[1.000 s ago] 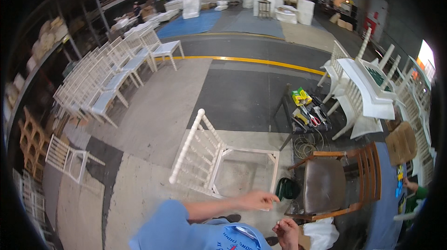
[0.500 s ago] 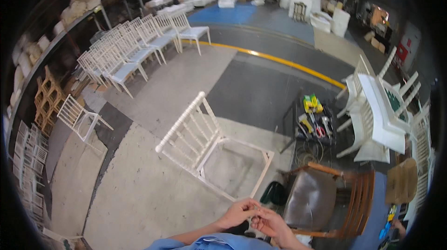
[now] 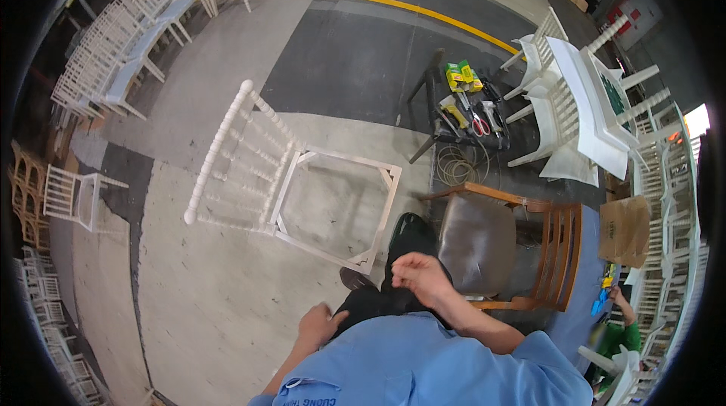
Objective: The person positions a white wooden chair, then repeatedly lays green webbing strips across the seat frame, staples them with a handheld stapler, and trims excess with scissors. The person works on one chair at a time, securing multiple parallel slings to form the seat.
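Observation:
A white chair frame [image 3: 340, 156] with a beaded spindle back and no seat panel stands on the floor in front of me. My right hand [image 3: 420, 276] is raised above my dark trousers, just off the frame's near corner. Its fingers are curled into a pinch; whatever they may hold is too small to make out. Lower and to the left, my left hand [image 3: 319, 323] rests by my thigh, fingers loosely apart, with nothing seen in it. Neither hand touches the frame. Right of my right hand is a brown wooden chair [image 3: 473, 243] with a padded seat.
A dark stool [image 3: 439, 115] at the right carries scissors [image 3: 479, 126], small yellow-green boxes [image 3: 463, 77] and other tools. Coiled cord [image 3: 457, 168] lies below. White chairs [image 3: 151, 20] line the far left; more are stacked at right. A co-worker's green sleeve [image 3: 624, 338] shows at lower right.
My hands, which met in front of me, have parted: the left has dropped toward my thigh, while the right stays raised and pinched. The view has tilted down.

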The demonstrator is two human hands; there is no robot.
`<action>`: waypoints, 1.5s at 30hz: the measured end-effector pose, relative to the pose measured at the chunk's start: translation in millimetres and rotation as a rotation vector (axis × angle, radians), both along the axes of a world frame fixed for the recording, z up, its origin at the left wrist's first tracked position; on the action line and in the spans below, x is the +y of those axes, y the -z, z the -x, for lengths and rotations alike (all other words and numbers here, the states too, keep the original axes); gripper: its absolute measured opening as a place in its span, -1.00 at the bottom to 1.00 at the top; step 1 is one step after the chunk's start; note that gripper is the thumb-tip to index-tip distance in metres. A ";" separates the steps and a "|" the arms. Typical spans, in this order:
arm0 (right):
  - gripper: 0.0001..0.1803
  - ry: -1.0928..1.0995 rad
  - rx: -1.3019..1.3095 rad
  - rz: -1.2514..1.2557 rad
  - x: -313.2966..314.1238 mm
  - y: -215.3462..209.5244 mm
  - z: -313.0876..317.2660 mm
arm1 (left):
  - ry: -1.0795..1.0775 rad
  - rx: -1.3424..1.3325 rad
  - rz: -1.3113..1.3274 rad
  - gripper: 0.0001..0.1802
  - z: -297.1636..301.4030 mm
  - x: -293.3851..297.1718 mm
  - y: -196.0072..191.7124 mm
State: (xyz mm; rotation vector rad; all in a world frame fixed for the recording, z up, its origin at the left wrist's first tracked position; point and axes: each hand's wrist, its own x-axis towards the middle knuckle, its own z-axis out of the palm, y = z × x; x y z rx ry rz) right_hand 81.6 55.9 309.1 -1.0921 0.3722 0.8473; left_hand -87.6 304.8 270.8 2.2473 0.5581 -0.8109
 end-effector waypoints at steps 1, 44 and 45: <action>-0.94 0.003 -0.014 0.113 -7.6 0.9 -14.8 | 0.036 0.174 -0.022 -0.46 10.7 7.7 5.0; -0.45 -0.336 -0.367 1.466 -263.2 379.6 -411.5 | -0.285 0.236 0.372 -0.29 -329.5 -300.5 602.7; -0.45 -0.402 -0.367 1.358 -263.0 380.0 -411.2 | -0.266 0.284 0.445 -0.29 -332.7 -299.9 608.1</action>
